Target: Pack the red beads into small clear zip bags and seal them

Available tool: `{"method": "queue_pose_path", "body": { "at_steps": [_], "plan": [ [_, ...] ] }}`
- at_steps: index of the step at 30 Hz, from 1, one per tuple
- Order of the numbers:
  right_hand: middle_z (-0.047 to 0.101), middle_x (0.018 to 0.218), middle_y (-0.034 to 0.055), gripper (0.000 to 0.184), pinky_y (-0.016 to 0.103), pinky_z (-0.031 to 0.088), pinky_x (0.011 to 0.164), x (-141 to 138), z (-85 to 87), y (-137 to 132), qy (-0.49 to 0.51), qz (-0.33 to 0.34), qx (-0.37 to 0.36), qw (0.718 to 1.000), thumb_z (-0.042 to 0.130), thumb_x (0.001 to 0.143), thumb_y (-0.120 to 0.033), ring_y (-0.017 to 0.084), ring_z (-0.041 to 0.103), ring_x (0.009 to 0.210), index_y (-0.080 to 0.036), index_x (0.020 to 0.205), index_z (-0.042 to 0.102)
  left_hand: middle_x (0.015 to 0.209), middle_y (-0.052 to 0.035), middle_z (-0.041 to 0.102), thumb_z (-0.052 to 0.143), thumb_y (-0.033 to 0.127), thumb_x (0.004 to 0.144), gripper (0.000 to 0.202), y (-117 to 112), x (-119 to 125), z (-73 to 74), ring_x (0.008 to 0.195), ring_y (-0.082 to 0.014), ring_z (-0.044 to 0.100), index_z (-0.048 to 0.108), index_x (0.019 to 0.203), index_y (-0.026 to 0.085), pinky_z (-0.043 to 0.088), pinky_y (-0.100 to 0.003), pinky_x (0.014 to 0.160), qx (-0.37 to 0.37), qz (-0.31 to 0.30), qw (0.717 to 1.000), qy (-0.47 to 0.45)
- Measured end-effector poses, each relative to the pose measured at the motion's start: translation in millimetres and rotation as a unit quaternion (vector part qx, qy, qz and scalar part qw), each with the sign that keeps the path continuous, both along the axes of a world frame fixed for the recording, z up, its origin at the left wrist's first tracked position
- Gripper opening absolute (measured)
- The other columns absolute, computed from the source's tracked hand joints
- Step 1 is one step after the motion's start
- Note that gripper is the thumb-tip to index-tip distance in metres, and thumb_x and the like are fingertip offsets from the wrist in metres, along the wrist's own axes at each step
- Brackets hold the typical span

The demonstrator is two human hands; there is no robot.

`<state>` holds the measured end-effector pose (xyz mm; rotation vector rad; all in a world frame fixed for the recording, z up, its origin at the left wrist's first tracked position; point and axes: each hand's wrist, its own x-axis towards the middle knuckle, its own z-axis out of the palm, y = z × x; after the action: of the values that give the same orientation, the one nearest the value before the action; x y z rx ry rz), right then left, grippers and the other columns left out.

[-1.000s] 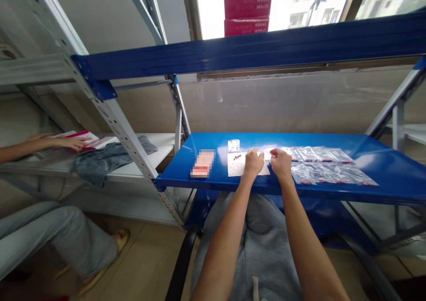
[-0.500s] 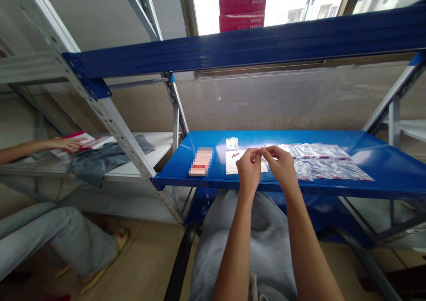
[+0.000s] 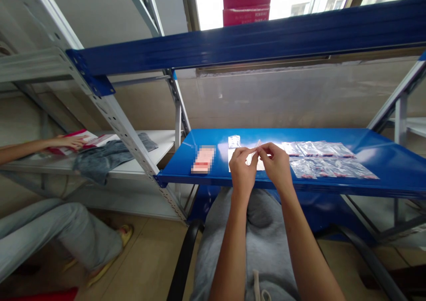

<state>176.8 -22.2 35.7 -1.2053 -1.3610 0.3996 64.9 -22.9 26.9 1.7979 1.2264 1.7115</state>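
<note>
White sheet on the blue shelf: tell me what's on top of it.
The left hand and right hand cover most of the white sheet; anything beneath them cannot be seen.

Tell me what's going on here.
A seated person's left hand and right hand pinch a thin pale strip just above a blue metal shelf. Beneath them lies a white sheet, with a small clear bag beyond it. Clear bags with red contents lie in rows to the right. Off to the left, a co-worker's hand rests on red-and-white papers.
</note>
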Motion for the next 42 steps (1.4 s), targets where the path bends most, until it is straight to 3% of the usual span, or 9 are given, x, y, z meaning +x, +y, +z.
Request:
{"method": "queue_pose_path", "body": {
  "at_steps": [4, 12, 19, 28, 37, 42],
  "plan": [
    [0.072, 0.079, 0.0054, 0.028, 0.032, 0.053, 0.067, -4, -0.2, -1, -0.019, 0.004, -0.007, 1.0, 0.057, 0.091, -0.049, 0.022, 0.067, 0.076, -0.023, 0.081, 0.063, 0.099, -0.0059, 0.079, 0.065, 0.021, 0.093, 0.017, 0, -5, 1.9, 0.086, -0.0169, 0.072, 0.08, 0.102, 0.023, 0.058, -0.027, 0.078, -0.017, -0.035, 0.999, -0.016],
    [0.071, 0.074, 0.003, 0.019, 0.032, 0.051, 0.065, 10, -3.8, 2, -0.036, 0.104, -0.034, 0.993, 0.061, 0.086, -0.039, 0.019, 0.064, 0.069, -0.023, 0.078, 0.064, 0.088, -0.004, 0.079, 0.068, 0.016, 0.087, 0.021, 5, -23, -1.4, 0.081, -0.0185, 0.076, 0.077, 0.106, 0.02, 0.061, -0.028, 0.078, -0.096, -0.117, 0.987, -0.056],
    [0.073, 0.078, 0.0035, 0.013, 0.031, 0.052, 0.066, 14, -4.2, 2, -0.049, 0.141, -0.048, 0.988, 0.062, 0.084, -0.034, 0.019, 0.065, 0.071, -0.022, 0.081, 0.068, 0.088, -0.0034, 0.078, 0.063, 0.014, 0.088, 0.017, 4, -31, -1.9, 0.078, -0.0166, 0.075, 0.073, 0.1, 0.021, 0.06, -0.026, 0.075, -0.099, -0.133, 0.985, -0.046],
    [0.074, 0.08, 0.0053, 0.016, 0.034, 0.053, 0.072, 13, -10.5, 8, 0.004, 0.128, -0.038, 0.991, 0.067, 0.078, -0.036, 0.022, 0.07, 0.076, -0.021, 0.084, 0.067, 0.095, -0.0055, 0.079, 0.071, 0.019, 0.087, 0.019, 4, -31, 2.7, 0.083, -0.0164, 0.075, 0.077, 0.106, 0.019, 0.06, -0.025, 0.074, -0.067, -0.138, 0.988, 0.01],
    [0.074, 0.077, 0.0047, 0.014, 0.033, 0.052, 0.071, 7, -7.1, 4, 0.007, 0.121, -0.046, 0.992, 0.065, 0.075, -0.033, 0.021, 0.068, 0.073, -0.021, 0.081, 0.07, 0.089, -0.0034, 0.079, 0.068, 0.013, 0.087, 0.018, 2, -29, 1.9, 0.078, -0.0154, 0.074, 0.077, 0.101, 0.02, 0.058, -0.025, 0.076, -0.069, -0.063, 0.996, 0.003],
    [0.07, 0.067, 0.0021, 0.008, 0.03, 0.045, 0.063, 0, -0.1, -3, -0.023, 0.014, -0.061, 0.998, 0.062, 0.07, -0.026, 0.019, 0.064, 0.064, -0.021, 0.072, 0.067, 0.082, -0.0006, 0.071, 0.06, 0.006, 0.085, 0.018, 3, -28, 0.2, 0.077, -0.0132, 0.068, 0.072, 0.087, 0.02, 0.054, -0.02, 0.069, -0.018, -0.006, 0.999, 0.033]
  ]
}}
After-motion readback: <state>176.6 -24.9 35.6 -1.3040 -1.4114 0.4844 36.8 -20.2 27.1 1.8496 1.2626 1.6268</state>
